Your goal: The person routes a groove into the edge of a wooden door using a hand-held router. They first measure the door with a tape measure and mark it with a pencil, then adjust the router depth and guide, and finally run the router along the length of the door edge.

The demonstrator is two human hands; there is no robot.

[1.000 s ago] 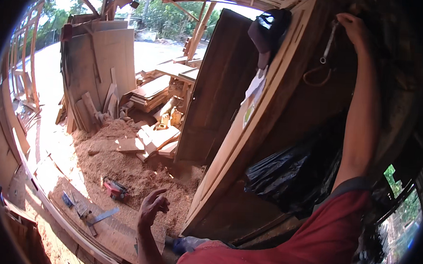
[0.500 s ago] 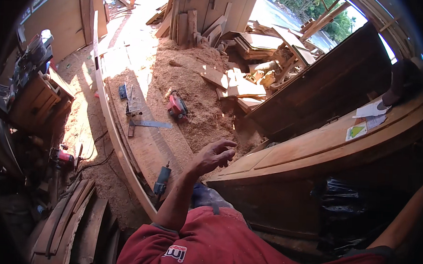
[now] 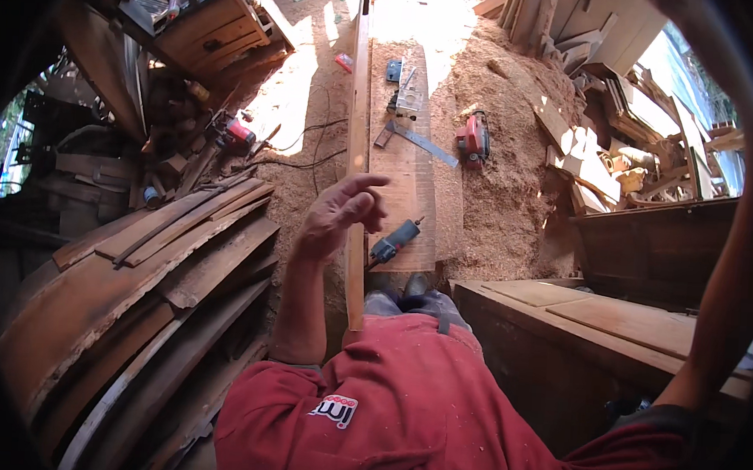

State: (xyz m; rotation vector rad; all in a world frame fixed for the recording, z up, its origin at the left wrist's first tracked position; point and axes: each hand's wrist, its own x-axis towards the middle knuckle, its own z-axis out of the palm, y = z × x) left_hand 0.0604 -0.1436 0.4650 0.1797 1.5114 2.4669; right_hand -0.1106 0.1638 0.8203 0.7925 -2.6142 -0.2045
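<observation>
My left hand (image 3: pixel 344 212) is raised above a long narrow strip of wood (image 3: pixel 360 106), its fingers loosely bent and apart, with nothing in them. My right forearm (image 3: pixel 723 283) rises along the right rim, and the hand at its end is lost beyond the picture. Just right of the left hand, a blue-grey handheld power tool (image 3: pixel 396 242) with a thin metal tip lies on a wide board (image 3: pixel 404 194). Farther up that board are a try square (image 3: pixel 424 144), a small tool with a clear part (image 3: pixel 409 102) and a blue tool piece (image 3: pixel 394 70).
A red power tool (image 3: pixel 473 140) sits on sawdust (image 3: pixel 514 208). Curved planks (image 3: pixel 179 267) are stacked at left, near another red tool (image 3: pixel 239 132) with cords. At right stands a wooden panelled piece (image 3: pixel 619 320). Scrap wood (image 3: pixel 597 178) heaps behind it.
The view has swung left, bringing the stacked planks in and moving the panelled piece toward the right rim. My left hand now appears over the wood strip, its fingers more bent.
</observation>
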